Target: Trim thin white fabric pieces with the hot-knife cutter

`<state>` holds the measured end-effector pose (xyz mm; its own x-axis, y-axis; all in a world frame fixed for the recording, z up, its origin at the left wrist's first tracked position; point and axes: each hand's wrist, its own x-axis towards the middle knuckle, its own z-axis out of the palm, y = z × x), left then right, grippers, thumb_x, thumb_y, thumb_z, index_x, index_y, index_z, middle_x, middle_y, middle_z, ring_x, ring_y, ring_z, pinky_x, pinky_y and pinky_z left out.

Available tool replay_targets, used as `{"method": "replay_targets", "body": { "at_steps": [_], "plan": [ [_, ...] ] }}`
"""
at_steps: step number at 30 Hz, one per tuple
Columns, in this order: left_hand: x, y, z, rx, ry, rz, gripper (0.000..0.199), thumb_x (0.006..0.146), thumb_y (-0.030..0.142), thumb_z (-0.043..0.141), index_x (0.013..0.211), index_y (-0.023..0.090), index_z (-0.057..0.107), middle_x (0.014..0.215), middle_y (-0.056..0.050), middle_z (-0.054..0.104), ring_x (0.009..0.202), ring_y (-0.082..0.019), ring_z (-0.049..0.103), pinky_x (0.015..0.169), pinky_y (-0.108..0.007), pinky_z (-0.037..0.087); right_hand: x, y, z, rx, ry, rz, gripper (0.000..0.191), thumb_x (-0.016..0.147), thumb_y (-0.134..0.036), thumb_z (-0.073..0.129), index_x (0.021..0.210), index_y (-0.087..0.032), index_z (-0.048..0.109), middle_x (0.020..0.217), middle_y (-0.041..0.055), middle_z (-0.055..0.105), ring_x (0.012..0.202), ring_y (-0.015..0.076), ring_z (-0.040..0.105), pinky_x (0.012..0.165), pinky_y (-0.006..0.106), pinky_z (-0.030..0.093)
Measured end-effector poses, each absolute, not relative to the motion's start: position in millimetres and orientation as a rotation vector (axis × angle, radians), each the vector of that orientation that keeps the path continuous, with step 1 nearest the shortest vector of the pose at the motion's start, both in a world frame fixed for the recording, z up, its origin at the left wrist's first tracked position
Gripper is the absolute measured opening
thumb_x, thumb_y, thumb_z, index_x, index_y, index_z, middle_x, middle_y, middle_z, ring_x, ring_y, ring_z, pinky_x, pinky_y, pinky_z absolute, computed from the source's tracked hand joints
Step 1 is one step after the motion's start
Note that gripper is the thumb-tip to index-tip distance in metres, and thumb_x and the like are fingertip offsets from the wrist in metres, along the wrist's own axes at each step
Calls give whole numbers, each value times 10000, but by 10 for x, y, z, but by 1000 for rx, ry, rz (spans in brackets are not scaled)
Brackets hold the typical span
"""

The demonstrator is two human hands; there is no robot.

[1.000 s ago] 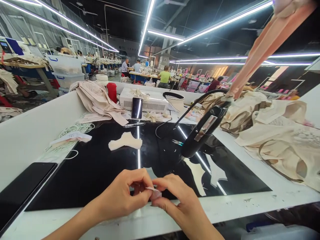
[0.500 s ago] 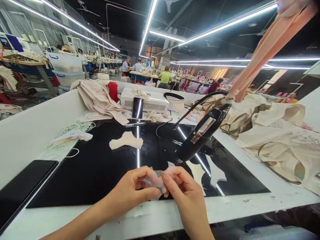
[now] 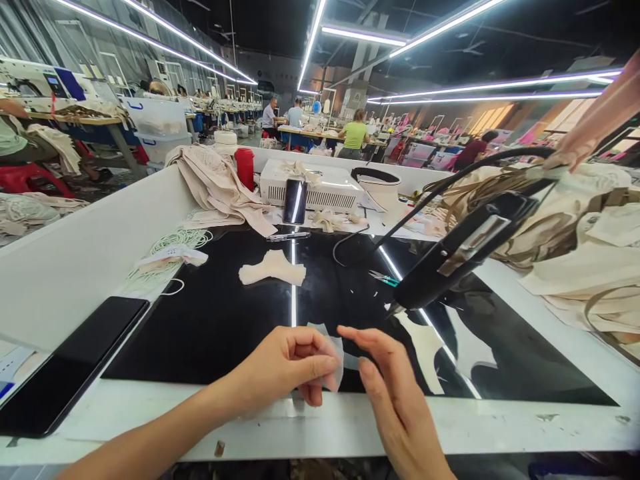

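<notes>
My left hand (image 3: 295,367) pinches a small translucent sheet (image 3: 336,357) between thumb and fingers, above the front of the black board (image 3: 210,333). Just to its right is my right hand (image 3: 393,393), its thumb and fingers apart and nothing between them. Another pale translucent strip shows behind the right fingers, partly covered. Cream cut pieces (image 3: 423,343) and a white sheet piece (image 3: 467,343) lie to the right, below the tip of a hanging black tool (image 3: 457,253). A stack of cream pieces (image 3: 273,268) rests further back on the board.
Green-handled snips (image 3: 384,278) lie beside the tool. A black phone (image 3: 75,363) is at the left, with another phone (image 3: 295,201) leaning on a white vented box (image 3: 325,187). Beige fabric heaps (image 3: 590,253) fill the right side. Several people sit in the background.
My right hand has let go of the translucent sheet and opened, moving right. The sheet stays in my left hand. The camera view has shifted, and the hanging tool appears larger and farther right.
</notes>
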<state>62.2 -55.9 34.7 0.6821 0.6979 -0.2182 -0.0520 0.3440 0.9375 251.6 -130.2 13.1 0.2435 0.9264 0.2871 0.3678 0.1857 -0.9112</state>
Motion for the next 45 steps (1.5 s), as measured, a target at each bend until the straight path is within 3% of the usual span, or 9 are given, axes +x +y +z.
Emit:
{"method": "replay_targets", "body": {
  "at_steps": [3,6,10,15,19,23,30,45],
  "plan": [
    [610,-547,340,1156,695,539,309,869,449,791,875,155,697,764,-30,731,541,-94,611,563,-221,488,2481,-1259,90,-1340,-1410,773,264,1022,-489,575,1131,-271,677,1074,43,755,995,198,722,860,275,579],
    [594,-524,326,1214,750,545,298,899,453,747,898,157,708,773,-22,716,549,-91,584,557,-218,485,2511,-1208,83,-1412,-1366,776,221,985,-471,642,931,-260,680,854,2,702,769,162,673,721,239,555],
    [568,-505,301,1356,880,565,258,940,431,675,920,177,715,792,11,659,611,-98,565,600,-225,500,2588,-1134,89,-1456,-1504,669,178,978,-403,660,895,-266,738,766,2,679,645,156,618,611,242,521],
    [541,-514,301,1525,1086,565,180,969,397,630,1020,230,678,773,48,618,651,-123,565,594,-233,457,2615,-1054,67,-1463,-1639,459,149,1003,-315,626,960,-278,764,894,20,730,678,158,641,620,247,536],
    [535,-529,318,1820,1229,579,44,975,268,618,972,245,580,761,77,626,656,-120,565,629,-238,417,2602,-1006,47,-1428,-1745,360,135,1014,-248,614,987,-276,743,898,-8,741,736,140,693,674,220,553],
    [542,-535,263,2188,1310,506,129,1003,212,593,885,231,546,738,76,617,626,-127,569,615,-259,369,2601,-978,-3,-1415,-1875,193,187,1053,-254,559,1035,-253,745,932,0,758,816,143,736,732,223,568],
    [563,-555,95,2578,1288,447,145,1019,202,610,877,219,584,810,47,666,673,-157,652,595,-291,382,2603,-971,-76,-1489,-2001,-109,327,1103,-321,456,1046,-232,765,899,19,752,769,159,716,654,255,548],
    [562,-539,109,2640,1277,435,182,1023,213,620,843,220,596,780,50,643,648,-157,636,571,-304,377,2561,-991,-80,-1542,-2012,-157,343,1112,-306,431,1048,-224,758,879,19,727,739,149,668,611,250,504]
  ]
}}
